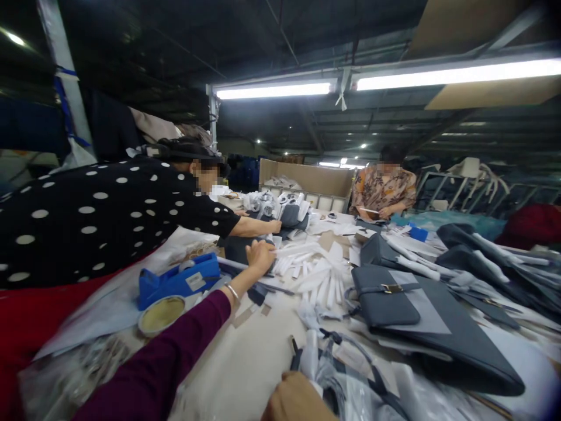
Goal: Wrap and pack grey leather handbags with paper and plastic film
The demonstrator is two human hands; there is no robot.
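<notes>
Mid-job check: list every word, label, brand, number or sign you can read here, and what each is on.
None can be read.
Blue tape dispenser: a pale label on its side, too small and blurred to read.
Dark blue-grey bag with the gold-toned buckle: no legible brand or lettering.
White sheet on that bag: no legible text.

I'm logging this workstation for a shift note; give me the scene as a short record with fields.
Left hand: near white strips; grip unclear
Right hand: by white wrapping; grip hidden
Tape dispenser: blue, beside the left forearm
Dark bag: buckled, on the table's right side
Co-workers: one in polka dots reaching in from the left; one in a patterned shirt across the table
</notes>
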